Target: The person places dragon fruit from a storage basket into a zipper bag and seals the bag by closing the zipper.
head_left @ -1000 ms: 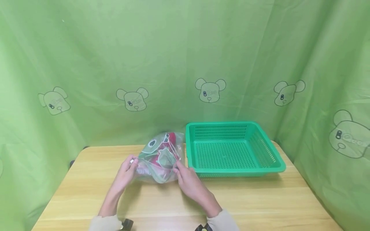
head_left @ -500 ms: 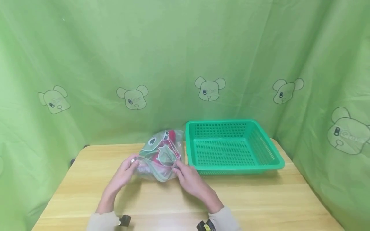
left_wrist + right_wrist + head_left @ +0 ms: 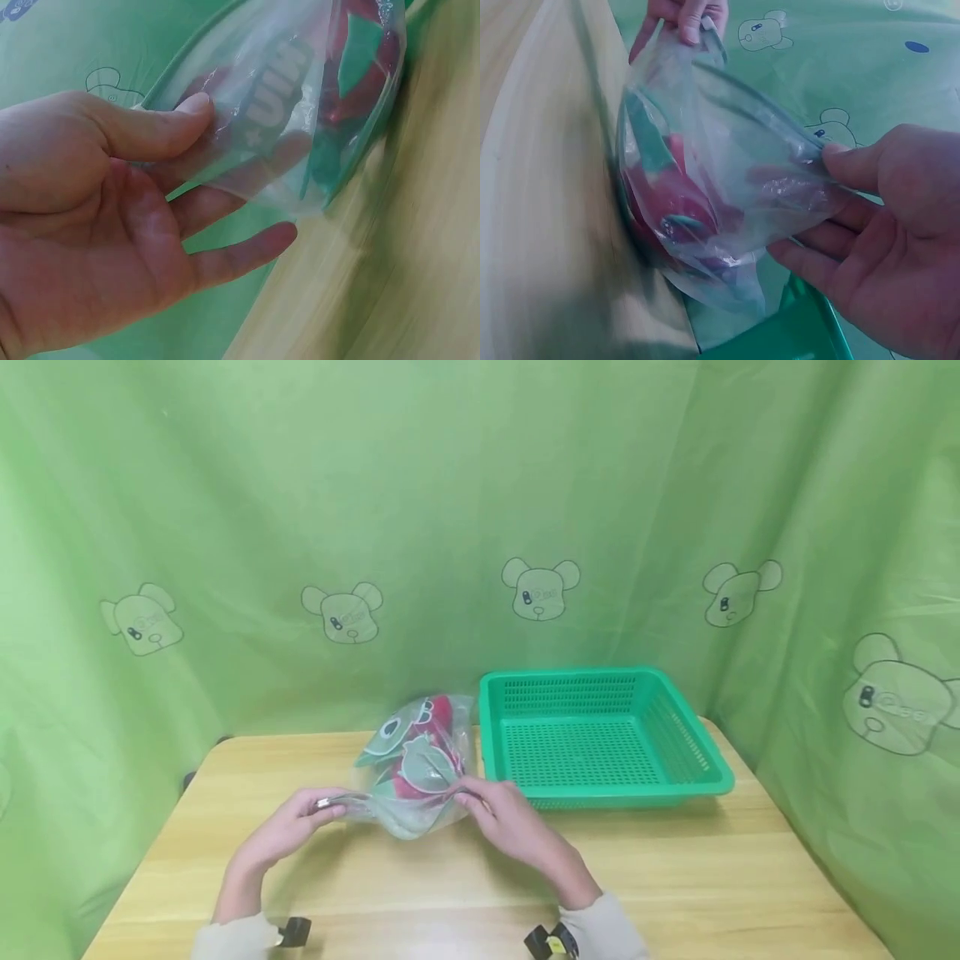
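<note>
A clear plastic zip bag (image 3: 405, 818) with a green edge and a printed cartoon face stands on the table, something red (image 3: 679, 199) inside it. My left hand (image 3: 288, 827) pinches the left end of its top edge, where a small white slider shows. In the left wrist view the thumb lies on the near side of the film and fingers show through behind it. At the other end of the edge, my right hand (image 3: 510, 827) pinches the plastic between thumb and fingers. The film is stretched between both hands.
A green plastic basket (image 3: 495, 735) with slotted walls stands right of the bag. The light wooden table (image 3: 420, 902) reaches back to a green curtain (image 3: 450, 485) printed with bear heads, which also hangs along both sides.
My left hand has moved left and toward me with its end of the bag. The bag's edge is now drawn out wider and flatter; my right hand has shifted slightly right.
</note>
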The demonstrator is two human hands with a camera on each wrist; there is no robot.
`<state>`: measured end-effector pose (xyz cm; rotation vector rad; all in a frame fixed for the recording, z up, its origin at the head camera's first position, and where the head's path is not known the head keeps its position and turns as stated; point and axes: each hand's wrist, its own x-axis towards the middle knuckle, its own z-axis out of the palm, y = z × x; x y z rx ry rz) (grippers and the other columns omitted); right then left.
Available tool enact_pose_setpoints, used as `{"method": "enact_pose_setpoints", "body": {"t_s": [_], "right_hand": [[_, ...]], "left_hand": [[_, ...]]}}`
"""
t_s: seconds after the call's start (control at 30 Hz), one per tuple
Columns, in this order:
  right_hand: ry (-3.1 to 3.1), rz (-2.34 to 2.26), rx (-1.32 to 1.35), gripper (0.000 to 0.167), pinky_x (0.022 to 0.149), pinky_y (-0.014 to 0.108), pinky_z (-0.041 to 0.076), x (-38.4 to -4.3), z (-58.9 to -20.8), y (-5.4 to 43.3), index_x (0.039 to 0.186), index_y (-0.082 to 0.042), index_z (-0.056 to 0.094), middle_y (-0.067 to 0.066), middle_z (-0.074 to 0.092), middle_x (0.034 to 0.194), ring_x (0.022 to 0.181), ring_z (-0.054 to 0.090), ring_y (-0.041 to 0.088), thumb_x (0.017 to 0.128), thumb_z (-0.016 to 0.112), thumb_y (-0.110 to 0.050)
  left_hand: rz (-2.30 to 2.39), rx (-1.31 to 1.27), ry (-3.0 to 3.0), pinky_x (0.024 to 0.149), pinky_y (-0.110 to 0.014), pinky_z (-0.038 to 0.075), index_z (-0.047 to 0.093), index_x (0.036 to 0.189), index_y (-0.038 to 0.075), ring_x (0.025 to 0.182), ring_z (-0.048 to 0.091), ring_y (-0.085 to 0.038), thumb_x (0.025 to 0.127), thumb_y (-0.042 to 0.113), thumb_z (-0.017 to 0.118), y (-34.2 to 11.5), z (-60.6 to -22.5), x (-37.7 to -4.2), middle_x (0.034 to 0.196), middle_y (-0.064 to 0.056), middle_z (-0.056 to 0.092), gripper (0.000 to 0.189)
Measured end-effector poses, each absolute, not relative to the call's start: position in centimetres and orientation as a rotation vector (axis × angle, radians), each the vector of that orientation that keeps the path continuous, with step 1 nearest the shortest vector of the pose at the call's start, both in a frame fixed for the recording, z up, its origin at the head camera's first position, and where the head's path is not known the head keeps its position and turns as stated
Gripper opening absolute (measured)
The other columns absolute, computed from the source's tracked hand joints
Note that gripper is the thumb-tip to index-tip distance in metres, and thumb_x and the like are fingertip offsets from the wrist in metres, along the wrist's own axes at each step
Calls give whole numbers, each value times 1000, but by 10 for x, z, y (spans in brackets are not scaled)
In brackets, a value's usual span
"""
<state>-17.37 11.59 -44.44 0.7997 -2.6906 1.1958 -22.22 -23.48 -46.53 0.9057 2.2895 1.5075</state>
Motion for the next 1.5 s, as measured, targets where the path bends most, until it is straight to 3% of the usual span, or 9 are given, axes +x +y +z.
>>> {"method": "enact_pose_setpoints", "body": {"t_s": [0.13,0.23,0.33,0.4,0.53,1.0,1.1,1.27,1.5], "right_hand": [[-2660,1262,829,28,63,27,53,-173,-446,120,124,-10,71,-5,61,72,59,47,3,108,52,-22],[-2636,1325,864,29,81,31,58,-173,-447,126,125,-10,71,2,75,98,80,64,7,108,53,-24],[-2636,1390,901,28,98,36,55,-171,-446,134,125,-10,72,3,73,124,108,68,14,107,55,-22],[-2647,1411,934,28,99,37,54,-170,-444,138,126,-10,72,4,71,129,108,69,18,106,56,-20],[-2648,1393,1006,28,101,37,53,-171,-442,143,127,-10,72,5,69,132,113,68,18,106,57,-19],[-2679,1290,995,30,103,38,51,-165,-433,151,122,-13,76,3,70,131,124,64,23,98,63,0],[-2652,1253,1004,29,106,40,49,-164,-429,154,121,-12,76,3,70,130,124,64,23,97,63,1],[-2654,1171,1013,30,109,42,44,-165,-425,157,122,-7,75,7,68,134,128,62,26,96,64,4],[-2751,950,1088,31,112,49,38,-160,-424,156,124,0,72,11,61,141,137,52,31,94,66,3]], "left_hand": [[1463,966,2286,102,-24,47,69,129,1,120,64,-12,104,5,55,-246,-469,-219,128,-13,70,29],[1415,1003,2269,105,-21,44,69,130,3,126,62,-17,104,6,55,-256,-471,-216,132,-13,68,30],[1370,998,2234,107,-19,38,68,134,9,135,54,-24,105,7,54,-265,-472,-213,139,-10,64,33],[1352,998,2215,108,-19,37,67,137,11,138,50,-27,105,6,54,-269,-473,-211,142,-8,62,35],[1346,1002,2210,108,-18,37,67,137,13,138,51,-20,105,7,54,-273,-472,-210,141,-5,62,35],[1370,894,2194,98,-21,49,72,125,2,130,55,-4,99,4,63,-289,-470,-206,144,-29,54,28],[1415,826,2109,98,-27,53,64,132,-5,124,62,-14,104,4,55,-289,-471,-208,139,-30,58,32],[1528,588,1908,95,-43,56,41,145,-18,113,67,-44,107,11,51,-280,-474,-213,125,-27,67,48],[1580,449,1843,89,-46,59,28,147,-23,105,71,-42,97,6,67,-272,-477,-213,116,-27,71,69]]}}
